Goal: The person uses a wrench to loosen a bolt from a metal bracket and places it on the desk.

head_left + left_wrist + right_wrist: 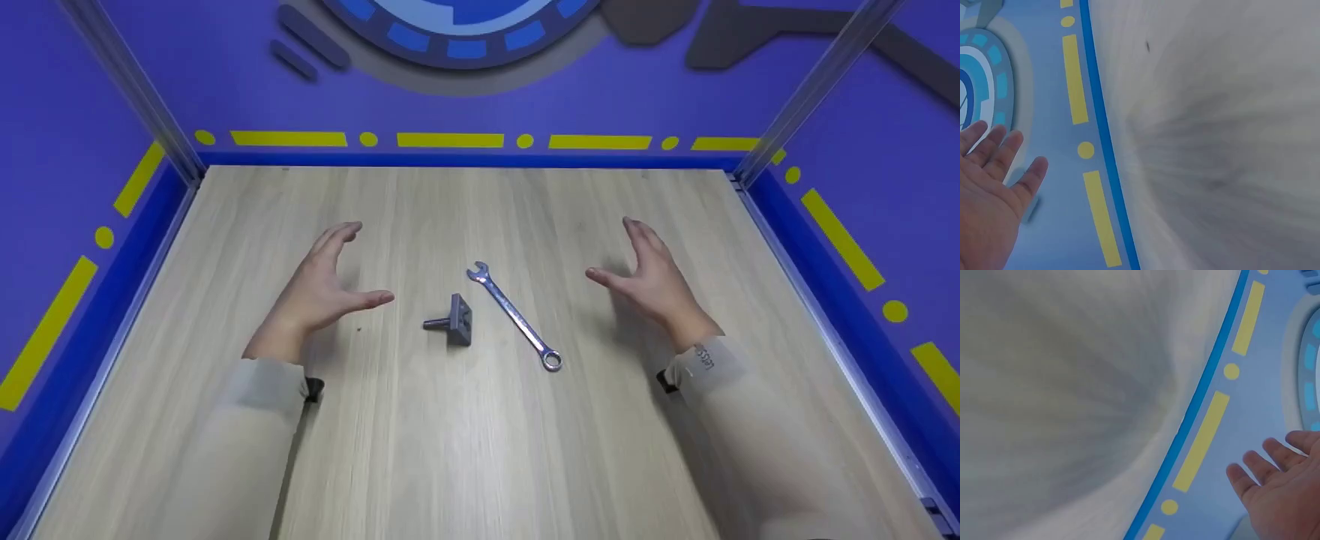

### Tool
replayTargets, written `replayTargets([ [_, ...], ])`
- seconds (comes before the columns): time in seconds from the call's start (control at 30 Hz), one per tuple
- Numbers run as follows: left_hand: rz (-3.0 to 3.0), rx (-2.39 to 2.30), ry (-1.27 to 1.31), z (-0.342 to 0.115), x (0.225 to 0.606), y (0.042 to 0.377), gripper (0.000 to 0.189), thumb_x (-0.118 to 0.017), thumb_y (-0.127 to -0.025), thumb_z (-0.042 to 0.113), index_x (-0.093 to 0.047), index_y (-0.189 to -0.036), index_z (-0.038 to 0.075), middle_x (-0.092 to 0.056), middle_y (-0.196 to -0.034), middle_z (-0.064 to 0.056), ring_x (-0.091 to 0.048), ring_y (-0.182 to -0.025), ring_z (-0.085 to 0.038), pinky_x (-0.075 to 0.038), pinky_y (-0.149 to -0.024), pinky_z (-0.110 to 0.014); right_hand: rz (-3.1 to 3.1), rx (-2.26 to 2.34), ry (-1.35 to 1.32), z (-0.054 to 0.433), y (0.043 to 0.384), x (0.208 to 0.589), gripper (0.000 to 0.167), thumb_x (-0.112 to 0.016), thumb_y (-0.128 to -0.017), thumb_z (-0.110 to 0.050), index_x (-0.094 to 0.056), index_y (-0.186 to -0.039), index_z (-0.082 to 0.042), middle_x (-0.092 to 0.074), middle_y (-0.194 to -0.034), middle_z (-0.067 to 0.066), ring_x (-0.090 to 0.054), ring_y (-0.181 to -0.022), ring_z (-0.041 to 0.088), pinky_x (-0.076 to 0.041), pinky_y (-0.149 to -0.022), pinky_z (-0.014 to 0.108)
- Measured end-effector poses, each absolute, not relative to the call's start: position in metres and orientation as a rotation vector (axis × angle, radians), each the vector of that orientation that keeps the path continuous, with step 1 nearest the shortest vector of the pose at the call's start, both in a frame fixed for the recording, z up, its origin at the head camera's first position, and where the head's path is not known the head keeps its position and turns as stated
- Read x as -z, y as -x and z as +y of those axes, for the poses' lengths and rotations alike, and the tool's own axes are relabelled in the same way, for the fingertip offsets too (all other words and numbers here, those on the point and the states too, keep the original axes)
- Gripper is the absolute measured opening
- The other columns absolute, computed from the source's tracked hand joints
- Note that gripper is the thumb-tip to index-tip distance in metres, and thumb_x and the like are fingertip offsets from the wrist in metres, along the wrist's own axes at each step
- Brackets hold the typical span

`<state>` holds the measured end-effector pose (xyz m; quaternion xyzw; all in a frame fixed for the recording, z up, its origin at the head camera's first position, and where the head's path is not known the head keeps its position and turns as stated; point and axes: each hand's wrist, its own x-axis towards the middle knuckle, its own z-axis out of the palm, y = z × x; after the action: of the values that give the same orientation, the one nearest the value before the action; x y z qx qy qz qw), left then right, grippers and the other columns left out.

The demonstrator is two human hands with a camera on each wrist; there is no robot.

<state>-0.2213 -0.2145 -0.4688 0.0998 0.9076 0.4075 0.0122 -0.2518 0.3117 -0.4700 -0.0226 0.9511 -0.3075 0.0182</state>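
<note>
Left grip [319,289]: thumb and fingers spread wide apart, nothing held. Right grip [658,283]: likewise spread wide, nothing held, palm side toward left grip. Grey plate with stem [462,321]: on tabletop [480,457] between grips, nearer left grip, stem directed toward it. Wrench [517,316]: just beside plate, on right grip's side, lying diagonally, ring end nearer right grip. Blue wall [465,112] with yellow dashes: beyond both grips.

Head view bright; soft shadows, pale sheen on tabletop [480,442], smeared in wrist views.
</note>
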Motion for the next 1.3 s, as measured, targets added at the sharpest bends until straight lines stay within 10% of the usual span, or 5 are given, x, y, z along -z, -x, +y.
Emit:
replayTargets([
  [0.5, 2.739, -1.337, -0.483, -0.177, 0.472, 0.215, 0.100, -0.101, -0.084, 0.036, -0.049, -0.166, 0.012, -0.056, -0.165, -0.011, -0.052, -0.155, -0.036, -0.046, -0.135, -0.059, 2.894, 1.052, 0.276, 0.270, 0.242, 0.473, 0.102, -0.089, -0.095, -0.052, -0.042, -0.173, -0.007, -0.054, -0.168, 0.017, -0.052, -0.155, 0.042, -0.048, -0.131, 0.064],
  [1.3, 2.596, -1.218, -0.567, -0.133, 0.479, 0.213, 0.088, -0.100, -0.084, 0.030, -0.058, -0.159, 0.009, -0.062, -0.158, -0.009, -0.055, -0.151, -0.034, -0.049, -0.132, -0.056, 2.788, 0.951, 0.417, 0.223, 0.228, 0.480, 0.072, -0.093, -0.091, -0.042, -0.071, -0.148, -0.004, -0.069, -0.151, 0.012, -0.066, -0.140, 0.037, -0.060, -0.119, 0.058],
])
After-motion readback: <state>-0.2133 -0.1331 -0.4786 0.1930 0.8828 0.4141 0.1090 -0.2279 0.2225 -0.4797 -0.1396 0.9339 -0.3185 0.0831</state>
